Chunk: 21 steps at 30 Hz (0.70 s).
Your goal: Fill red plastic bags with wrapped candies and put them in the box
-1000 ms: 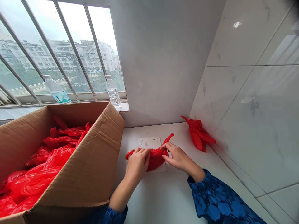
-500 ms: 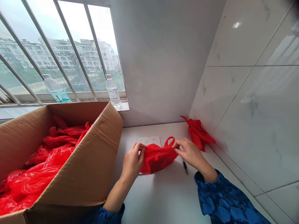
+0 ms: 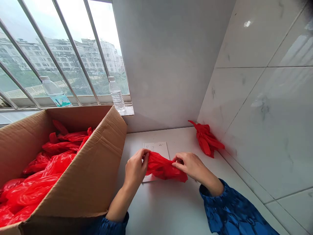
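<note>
The left hand (image 3: pixel 135 167) pinched the left end of the red plastic bag (image 3: pixel 160 166) while the right hand (image 3: pixel 190 165) gripped its upper right edge, the bag positioned over the printed white sheet (image 3: pixel 158 148), right of the cardboard box (image 3: pixel 88 173).

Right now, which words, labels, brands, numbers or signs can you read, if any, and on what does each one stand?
No text can be read.
Paper, partly hidden by the red bag: rows of small marks, too small to read.
Left bottle: blue-green label, any lettering too blurred to read.
</note>
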{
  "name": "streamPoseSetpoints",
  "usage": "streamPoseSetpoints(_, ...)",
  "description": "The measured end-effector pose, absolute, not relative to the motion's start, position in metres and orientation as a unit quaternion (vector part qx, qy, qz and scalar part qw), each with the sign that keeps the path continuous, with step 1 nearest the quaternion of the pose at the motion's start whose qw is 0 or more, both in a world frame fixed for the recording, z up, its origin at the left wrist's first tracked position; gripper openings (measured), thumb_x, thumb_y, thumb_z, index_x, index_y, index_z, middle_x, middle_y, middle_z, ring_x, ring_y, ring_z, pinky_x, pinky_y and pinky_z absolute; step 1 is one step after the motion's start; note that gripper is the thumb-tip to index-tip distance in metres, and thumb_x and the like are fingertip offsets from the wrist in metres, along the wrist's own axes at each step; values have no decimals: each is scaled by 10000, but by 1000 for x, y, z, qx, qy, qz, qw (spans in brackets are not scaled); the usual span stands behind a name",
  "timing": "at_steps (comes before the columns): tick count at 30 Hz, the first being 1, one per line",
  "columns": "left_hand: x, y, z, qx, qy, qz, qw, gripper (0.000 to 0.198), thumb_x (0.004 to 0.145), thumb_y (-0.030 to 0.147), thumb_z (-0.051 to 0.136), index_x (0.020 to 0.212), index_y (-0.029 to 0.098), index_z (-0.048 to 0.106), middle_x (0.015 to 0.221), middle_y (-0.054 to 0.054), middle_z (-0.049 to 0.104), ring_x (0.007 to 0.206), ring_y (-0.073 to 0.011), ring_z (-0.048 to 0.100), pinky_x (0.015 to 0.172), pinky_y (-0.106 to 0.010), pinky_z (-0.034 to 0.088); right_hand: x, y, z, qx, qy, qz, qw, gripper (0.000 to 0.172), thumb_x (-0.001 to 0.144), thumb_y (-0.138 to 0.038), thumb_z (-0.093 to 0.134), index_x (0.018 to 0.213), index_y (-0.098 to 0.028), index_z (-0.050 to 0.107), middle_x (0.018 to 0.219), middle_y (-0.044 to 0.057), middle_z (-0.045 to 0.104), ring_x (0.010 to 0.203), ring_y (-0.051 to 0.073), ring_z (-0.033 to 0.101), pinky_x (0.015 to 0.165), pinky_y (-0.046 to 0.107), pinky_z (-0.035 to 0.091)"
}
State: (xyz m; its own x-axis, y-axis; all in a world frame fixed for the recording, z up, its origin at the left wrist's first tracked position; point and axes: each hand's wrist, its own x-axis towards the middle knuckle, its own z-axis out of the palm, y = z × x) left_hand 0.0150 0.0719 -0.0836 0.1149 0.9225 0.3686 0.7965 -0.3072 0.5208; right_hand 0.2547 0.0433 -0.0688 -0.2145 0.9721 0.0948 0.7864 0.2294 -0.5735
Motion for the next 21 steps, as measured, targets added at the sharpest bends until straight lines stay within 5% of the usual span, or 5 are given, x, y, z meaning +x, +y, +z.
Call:
streamPoseSetpoints(5, 17, 69, -79, 739, 587, 326, 58, 258, 993, 225, 426, 1099, 247, 661, 1118, -42, 732, 977, -248, 688, 671, -312, 472, 271, 41, -64, -591, -741, 209, 241, 118, 897, -245, 575, 845, -237, 682, 827, -20, 724, 715, 161, 604, 630, 272, 352)
streamPoseSetpoints(8, 29, 57, -73, 812, 485, 323, 26, 383, 958, 167, 467, 1317, 246, 573, 1371, -68, 628, 1257, -268, 571, 992, -415, 452, 265, 38, -60, -563, -743, 227, 281, 71, 874, -215, 557, 835, -229, 615, 889, -26, 700, 776, 147, 614, 662, 254, 389)
streamPoseSetpoints(10, 36, 50, -71, 867, 398, 301, 21, 420, 923, 166, 547, 1332, 263, 569, 1329, -52, 658, 1202, -261, 602, 1095, -465, 372, 259, 37, -58, -546, -740, 253, 301, 31, 844, -205, 563, 828, -229, 576, 866, -35, 679, 754, 139, 603, 647, 246, 391)
streamPoseSetpoints(15, 34, 47, -71, 823, 429, 370, 51, 217, 964, 152, 505, 1023, 247, 691, 897, -5, 717, 804, -189, 647, 803, -345, 466, 257, 39, -60, -577, -690, 289, 329, 76, 792, -205, 545, 850, -240, 511, 758, -56, 627, 618, 130, 525, 578, 250, 364)
streamPoseSetpoints(21, 27, 50, -64, 678, 449, 547, 199, 141, 993, 254, 497, 952, 202, 622, 871, -23, 670, 787, -165, 635, 712, -262, 498, 262, 36, -55, -638, -645, 231, 352, 244, 814, -193, 487, 1046, -247, 539, 808, -43, 634, 591, 141, 515, 585, 278, 376)
